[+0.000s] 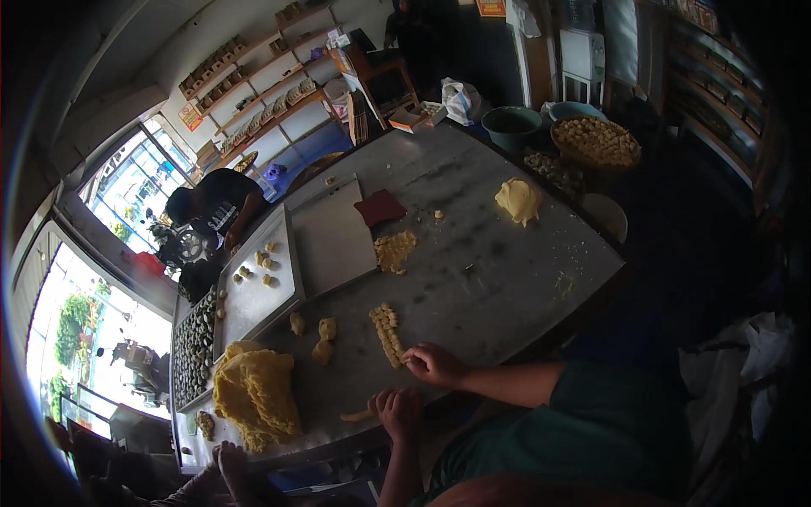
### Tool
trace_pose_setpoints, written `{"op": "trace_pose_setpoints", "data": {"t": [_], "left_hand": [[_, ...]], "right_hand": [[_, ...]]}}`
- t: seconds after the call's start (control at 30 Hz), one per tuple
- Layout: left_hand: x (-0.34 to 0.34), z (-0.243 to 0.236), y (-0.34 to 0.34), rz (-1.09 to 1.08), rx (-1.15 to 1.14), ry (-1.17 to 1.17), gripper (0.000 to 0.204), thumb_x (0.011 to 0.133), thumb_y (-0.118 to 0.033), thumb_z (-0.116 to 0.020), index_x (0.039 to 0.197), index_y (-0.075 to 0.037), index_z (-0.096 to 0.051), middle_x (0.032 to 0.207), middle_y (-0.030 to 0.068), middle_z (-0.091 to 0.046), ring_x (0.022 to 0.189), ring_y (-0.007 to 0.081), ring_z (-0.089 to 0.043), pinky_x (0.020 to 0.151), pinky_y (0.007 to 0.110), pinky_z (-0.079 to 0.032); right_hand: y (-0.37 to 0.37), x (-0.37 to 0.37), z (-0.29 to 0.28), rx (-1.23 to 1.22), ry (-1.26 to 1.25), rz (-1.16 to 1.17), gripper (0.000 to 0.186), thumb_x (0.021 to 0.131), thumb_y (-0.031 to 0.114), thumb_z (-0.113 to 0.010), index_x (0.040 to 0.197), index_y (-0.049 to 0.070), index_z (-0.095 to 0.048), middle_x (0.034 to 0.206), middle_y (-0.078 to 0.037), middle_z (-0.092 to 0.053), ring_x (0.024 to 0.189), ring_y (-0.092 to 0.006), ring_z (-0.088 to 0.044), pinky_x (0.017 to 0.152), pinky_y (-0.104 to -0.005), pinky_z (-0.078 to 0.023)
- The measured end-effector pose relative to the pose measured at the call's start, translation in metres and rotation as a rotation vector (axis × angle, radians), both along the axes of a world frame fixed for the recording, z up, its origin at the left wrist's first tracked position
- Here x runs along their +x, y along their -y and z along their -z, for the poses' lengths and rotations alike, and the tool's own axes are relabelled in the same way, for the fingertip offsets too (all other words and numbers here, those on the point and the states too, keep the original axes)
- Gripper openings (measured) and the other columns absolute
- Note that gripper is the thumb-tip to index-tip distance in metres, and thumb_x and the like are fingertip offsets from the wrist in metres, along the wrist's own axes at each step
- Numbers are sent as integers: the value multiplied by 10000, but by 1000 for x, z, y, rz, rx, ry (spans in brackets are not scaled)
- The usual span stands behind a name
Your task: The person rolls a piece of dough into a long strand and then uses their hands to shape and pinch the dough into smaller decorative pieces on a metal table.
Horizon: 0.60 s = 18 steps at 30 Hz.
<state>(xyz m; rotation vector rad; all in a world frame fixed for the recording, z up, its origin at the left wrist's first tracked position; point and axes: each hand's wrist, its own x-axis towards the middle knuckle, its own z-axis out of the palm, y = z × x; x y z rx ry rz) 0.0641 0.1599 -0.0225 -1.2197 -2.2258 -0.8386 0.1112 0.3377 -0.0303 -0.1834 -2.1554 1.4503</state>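
Note:
My left hand (397, 412) is closed at the table's near edge, with a thin yellow dough rope (356, 416) sticking out from its left side. My right hand (432, 365), its fingers curled in a pinch, is at the near end of a double row of small dough pieces (386, 331). Whatever lies between those fingertips is too small to make out. Left of the row are a few dough lumps (323, 342). A large crumbly mass of yellow dough (253, 393) sits farther left.
A metal tray (262, 287) holds several dough balls; a co-worker (224, 203) leans over it. Another person's hands (230, 460) are at lower left. On the metal table (473, 287) are a pale dough ball (518, 201), flattened dough (394, 252) and a dark red scraper (380, 207).

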Motion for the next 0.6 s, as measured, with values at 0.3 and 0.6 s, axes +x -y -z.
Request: {"op": "trace_pose_setpoints", "data": {"t": [0.3,0.6], "left_hand": [[-1,-8,-2,-43,-80,35,30,876,-161,-710,900,-145,-702,915,25,-698,981,251,-630,967,426,-403],[6,-14,-9,-69,-64,134,58,904,-172,-686,933,-127,-709,934,57,-695,1022,272,-620,983,431,-395]], "right_hand": [[-45,-79,-32,488,450,114,282,1015,252,-474,990,93,-705,1065,-160,-693,1041,-354,-681,873,-505,-545],[-47,-77,9,721,200,233,191,924,217,-580,976,151,-752,1040,-90,-704,1025,-306,-656,884,-455,-529]]}}
